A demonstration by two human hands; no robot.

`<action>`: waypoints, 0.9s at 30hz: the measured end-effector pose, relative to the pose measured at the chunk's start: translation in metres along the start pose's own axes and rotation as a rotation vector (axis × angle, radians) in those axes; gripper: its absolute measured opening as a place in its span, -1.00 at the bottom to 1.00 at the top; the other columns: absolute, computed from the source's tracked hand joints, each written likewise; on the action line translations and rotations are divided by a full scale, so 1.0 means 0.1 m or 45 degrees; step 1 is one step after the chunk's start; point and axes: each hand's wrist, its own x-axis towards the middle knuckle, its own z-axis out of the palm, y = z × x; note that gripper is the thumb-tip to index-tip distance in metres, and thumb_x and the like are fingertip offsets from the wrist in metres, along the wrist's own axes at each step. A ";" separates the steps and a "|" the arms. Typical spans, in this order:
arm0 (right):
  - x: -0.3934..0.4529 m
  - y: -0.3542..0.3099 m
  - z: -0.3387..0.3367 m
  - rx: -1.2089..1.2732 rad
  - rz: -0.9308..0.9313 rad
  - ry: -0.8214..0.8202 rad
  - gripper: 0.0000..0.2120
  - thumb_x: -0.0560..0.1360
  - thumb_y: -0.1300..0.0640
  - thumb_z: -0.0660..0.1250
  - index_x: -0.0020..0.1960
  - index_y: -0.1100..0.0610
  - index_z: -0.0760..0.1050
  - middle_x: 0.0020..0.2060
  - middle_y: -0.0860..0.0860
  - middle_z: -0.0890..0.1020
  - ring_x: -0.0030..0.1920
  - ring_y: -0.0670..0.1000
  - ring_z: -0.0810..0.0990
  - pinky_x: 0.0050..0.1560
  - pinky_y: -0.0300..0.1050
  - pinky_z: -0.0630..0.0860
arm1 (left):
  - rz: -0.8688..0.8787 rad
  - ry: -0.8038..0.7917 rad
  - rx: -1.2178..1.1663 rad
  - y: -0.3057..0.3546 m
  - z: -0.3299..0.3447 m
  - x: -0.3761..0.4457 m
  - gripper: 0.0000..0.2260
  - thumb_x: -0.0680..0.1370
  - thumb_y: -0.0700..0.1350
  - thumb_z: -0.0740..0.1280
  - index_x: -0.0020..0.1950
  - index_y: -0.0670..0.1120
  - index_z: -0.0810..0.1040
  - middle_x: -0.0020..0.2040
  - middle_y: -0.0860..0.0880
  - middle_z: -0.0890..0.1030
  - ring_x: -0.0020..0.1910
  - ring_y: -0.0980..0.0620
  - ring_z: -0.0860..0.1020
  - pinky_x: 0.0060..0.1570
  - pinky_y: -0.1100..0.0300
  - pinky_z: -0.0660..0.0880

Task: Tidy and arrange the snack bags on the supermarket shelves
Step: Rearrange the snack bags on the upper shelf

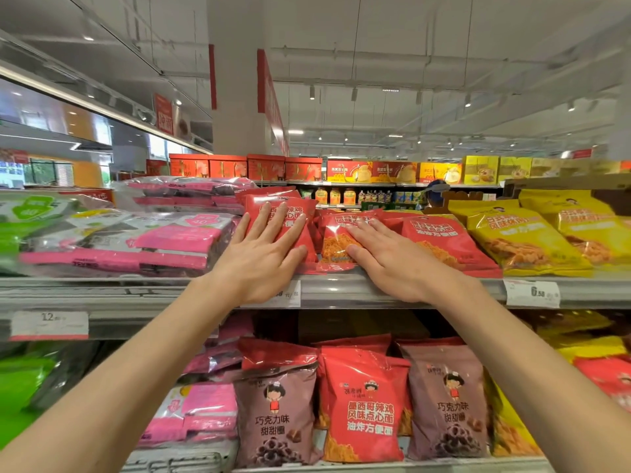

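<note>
Head view: left hand (261, 254) and right hand (389, 259), fingers flat, gripping nothing, press red noodle-snack bags (440, 238); shove unevenly and they slide off the shelf edge (341, 288).

Snack bags (444, 240) on shelf (358, 291), hands (263, 254) atop.
</note>
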 end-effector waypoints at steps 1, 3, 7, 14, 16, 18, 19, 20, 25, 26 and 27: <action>-0.02 -0.01 0.00 0.005 -0.001 0.042 -0.38 0.69 -0.28 -0.11 0.68 -0.09 -0.03 0.68 -0.07 0.00 0.67 -0.04 -0.13 0.64 0.00 -0.13 | 0.000 0.024 -0.017 0.00 -0.01 -0.01 -0.45 0.69 0.23 -0.18 0.66 0.19 -0.26 0.67 0.00 -0.30 0.62 -0.01 -0.40 0.59 -0.09 -0.36; -0.08 -0.03 -0.01 0.058 0.003 0.160 -0.35 0.67 -0.31 0.00 0.67 -0.07 0.06 0.67 -0.07 0.06 0.66 -0.04 -0.06 0.64 0.02 -0.05 | 0.020 0.131 -0.110 0.02 -0.02 -0.06 -0.45 0.71 0.22 -0.07 0.69 0.17 -0.12 0.70 0.00 -0.17 0.65 -0.01 -0.31 0.60 -0.08 -0.34; -0.29 -0.05 -0.08 0.385 0.018 0.415 -0.41 0.62 -0.22 0.28 0.58 -0.05 0.31 0.57 -0.11 0.35 0.50 -0.09 0.34 0.51 -0.01 0.31 | 0.053 0.436 -0.515 0.05 -0.10 -0.24 -0.49 0.68 0.08 0.27 0.62 0.00 0.31 0.62 -0.04 0.31 0.63 -0.07 0.18 0.61 -0.06 0.08; -0.89 -0.13 0.11 1.093 0.219 0.771 -0.84 0.59 -0.05 0.40 0.16 -0.10 0.58 0.02 -0.12 0.70 0.00 -0.15 0.68 -0.06 -0.23 0.60 | -0.082 0.716 -1.108 0.18 -0.01 -0.84 -0.87 0.64 -0.05 0.39 0.17 0.09 0.56 0.05 0.16 0.64 0.02 0.29 0.61 -0.06 0.51 0.45; -1.09 -0.16 0.28 1.262 0.259 0.720 -0.90 0.60 0.02 0.41 0.11 -0.05 0.59 -0.09 -0.02 0.74 -0.16 -0.08 0.70 -0.19 -0.23 0.61 | -0.127 0.713 -1.223 0.21 0.11 -1.06 -0.92 0.64 -0.04 0.39 0.11 0.13 0.57 0.00 0.20 0.66 0.02 0.28 0.62 -0.05 0.45 0.46; -1.28 -0.18 0.51 1.355 0.317 0.678 -0.94 0.61 0.08 0.40 0.09 0.00 0.60 -0.17 0.01 0.75 -0.26 -0.09 0.67 -0.24 -0.23 0.59 | -0.195 0.680 -1.328 0.23 0.27 -1.29 -0.92 0.62 0.01 0.40 0.10 0.17 0.59 0.01 0.22 0.67 0.03 0.21 0.64 0.01 0.26 0.52; -1.37 -0.19 0.64 1.374 0.349 0.666 -0.94 0.62 0.10 0.40 0.08 0.02 0.61 -0.20 0.01 0.75 -0.28 -0.10 0.65 -0.26 -0.26 0.58 | -0.237 0.671 -1.371 0.24 0.38 -1.40 -0.91 0.60 0.03 0.40 0.10 0.17 0.60 0.00 0.20 0.68 0.02 0.17 0.65 0.01 0.20 0.53; -1.46 -0.19 0.77 1.386 0.386 0.651 -0.94 0.62 0.11 0.40 0.08 0.04 0.61 -0.23 0.01 0.75 -0.30 -0.11 0.65 -0.28 -0.29 0.57 | -0.286 0.665 -1.406 0.24 0.49 -1.50 -0.91 0.58 0.04 0.40 0.09 0.17 0.60 -0.01 0.16 0.68 0.01 0.14 0.66 0.02 0.17 0.53; -1.83 -0.25 1.41 1.588 0.639 0.563 -0.95 0.60 0.19 0.39 0.06 0.13 0.61 -0.29 0.11 0.71 -0.36 -0.05 0.57 -0.37 -0.26 0.51 | -0.616 0.584 -1.531 0.24 1.17 -2.02 -0.89 0.62 -0.07 0.43 0.07 0.16 0.62 0.01 0.06 0.69 0.05 0.01 0.66 0.12 -0.09 0.59; -1.88 -0.27 1.53 1.612 0.683 0.547 -0.94 0.60 0.21 0.38 0.06 0.17 0.61 -0.30 0.11 0.70 -0.36 -0.05 0.57 -0.36 -0.26 0.52 | -0.680 0.553 -1.541 0.23 1.29 -2.12 -0.87 0.62 -0.06 0.42 0.07 0.19 0.61 0.01 0.09 0.69 0.05 0.04 0.66 0.13 -0.05 0.58; -1.93 -0.28 1.65 1.631 0.714 0.520 -0.93 0.60 0.23 0.38 0.07 0.20 0.60 -0.31 0.11 0.70 -0.36 -0.05 0.57 -0.35 -0.26 0.51 | -0.738 0.525 -1.550 0.23 1.41 -2.21 -0.85 0.62 -0.06 0.41 0.05 0.22 0.61 0.01 0.13 0.69 0.05 0.08 0.65 0.12 0.01 0.57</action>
